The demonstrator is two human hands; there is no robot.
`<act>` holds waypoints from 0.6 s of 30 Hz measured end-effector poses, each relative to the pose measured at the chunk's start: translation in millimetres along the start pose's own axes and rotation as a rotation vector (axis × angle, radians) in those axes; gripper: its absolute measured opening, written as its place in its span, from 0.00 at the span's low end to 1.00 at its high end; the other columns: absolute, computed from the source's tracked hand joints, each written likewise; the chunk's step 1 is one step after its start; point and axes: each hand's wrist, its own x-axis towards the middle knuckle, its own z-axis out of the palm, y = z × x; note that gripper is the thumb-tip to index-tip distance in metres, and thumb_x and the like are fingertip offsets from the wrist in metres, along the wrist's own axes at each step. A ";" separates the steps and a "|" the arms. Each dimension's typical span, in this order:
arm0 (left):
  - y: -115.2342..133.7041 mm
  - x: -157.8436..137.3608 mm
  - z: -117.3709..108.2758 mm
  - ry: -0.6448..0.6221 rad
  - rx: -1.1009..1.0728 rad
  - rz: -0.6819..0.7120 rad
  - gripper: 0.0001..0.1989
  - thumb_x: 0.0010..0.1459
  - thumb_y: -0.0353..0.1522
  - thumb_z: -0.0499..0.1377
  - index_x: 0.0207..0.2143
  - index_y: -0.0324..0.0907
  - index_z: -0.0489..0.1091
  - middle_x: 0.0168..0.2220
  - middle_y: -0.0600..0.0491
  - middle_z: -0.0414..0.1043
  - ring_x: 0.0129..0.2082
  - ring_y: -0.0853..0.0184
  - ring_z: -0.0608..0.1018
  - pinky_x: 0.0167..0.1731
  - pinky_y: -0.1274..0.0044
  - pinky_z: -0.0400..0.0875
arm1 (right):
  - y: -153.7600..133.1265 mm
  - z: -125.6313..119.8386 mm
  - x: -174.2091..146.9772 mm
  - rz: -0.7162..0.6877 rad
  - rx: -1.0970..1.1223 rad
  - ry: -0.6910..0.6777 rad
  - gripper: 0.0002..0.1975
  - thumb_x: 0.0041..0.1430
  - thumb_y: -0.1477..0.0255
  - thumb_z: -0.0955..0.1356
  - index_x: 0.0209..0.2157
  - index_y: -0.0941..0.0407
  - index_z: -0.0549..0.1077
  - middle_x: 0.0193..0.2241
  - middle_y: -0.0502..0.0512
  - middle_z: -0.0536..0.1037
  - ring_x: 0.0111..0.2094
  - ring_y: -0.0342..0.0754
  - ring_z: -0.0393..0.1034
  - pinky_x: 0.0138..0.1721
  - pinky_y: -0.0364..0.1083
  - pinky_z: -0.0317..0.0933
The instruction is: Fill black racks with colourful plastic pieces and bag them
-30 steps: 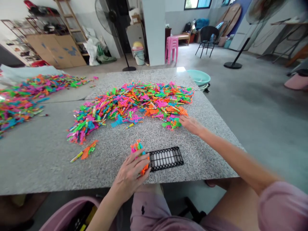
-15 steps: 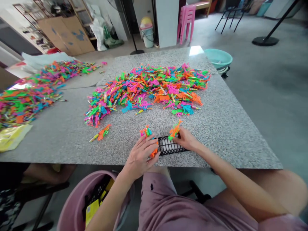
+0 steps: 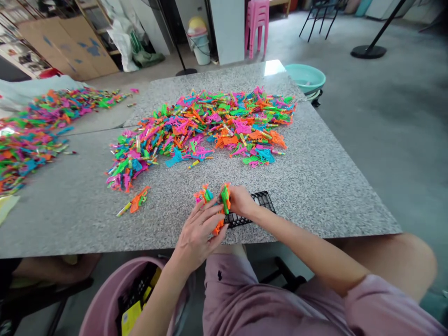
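A black plastic grid tray [image 3: 265,200] lies near the table's front edge. At its left end, several small colourful plastic toy guns [image 3: 218,227] stand packed side by side. My left hand [image 3: 198,229] is closed over this row, fingers across the top and thumb on the near side. My right hand [image 3: 242,201] pinches a green and orange toy gun [image 3: 226,198], held upright against the right side of the row. Its fingertips are partly hidden behind it. A lone orange toy gun with a yellow tube [image 3: 136,200] lies to the left.
A long heap of toy guns [image 3: 210,116] spreads across the granite table [image 3: 315,186], and another heap [image 3: 38,126] lies at the left. A pink tub [image 3: 101,298] holding black and yellow pieces stands below the front edge. A turquoise basin [image 3: 306,77] sits beyond the right edge.
My right hand has moved left along the tray, bringing its toy gun up to the row under my left hand. The left hand keeps its hold. The whole view has shifted slightly.
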 end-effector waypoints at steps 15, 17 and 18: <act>-4.6 -2.9 8.4 0.105 -0.012 0.009 0.15 0.57 0.25 0.63 0.47 0.43 0.68 0.52 0.44 0.66 0.55 0.57 0.72 0.60 0.55 0.64 | -31.0 -16.4 13.2 0.134 -0.248 -0.155 0.09 0.57 0.73 0.66 0.37 0.57 0.79 0.34 0.58 0.81 0.36 0.49 0.74 0.35 0.41 0.58; -4.7 -2.3 8.0 0.118 -0.009 0.003 0.15 0.57 0.25 0.63 0.47 0.43 0.68 0.52 0.45 0.65 0.55 0.57 0.71 0.59 0.56 0.66 | -31.3 -16.2 18.2 0.151 -0.239 -0.155 0.08 0.56 0.73 0.67 0.36 0.57 0.79 0.35 0.57 0.81 0.36 0.48 0.73 0.34 0.41 0.58; -5.0 -1.8 7.8 0.121 -0.008 0.008 0.15 0.57 0.25 0.63 0.47 0.43 0.68 0.51 0.45 0.65 0.55 0.57 0.71 0.59 0.56 0.66 | -31.4 -16.2 20.2 0.158 -0.229 -0.152 0.08 0.55 0.73 0.68 0.36 0.57 0.79 0.34 0.57 0.81 0.36 0.48 0.73 0.33 0.40 0.57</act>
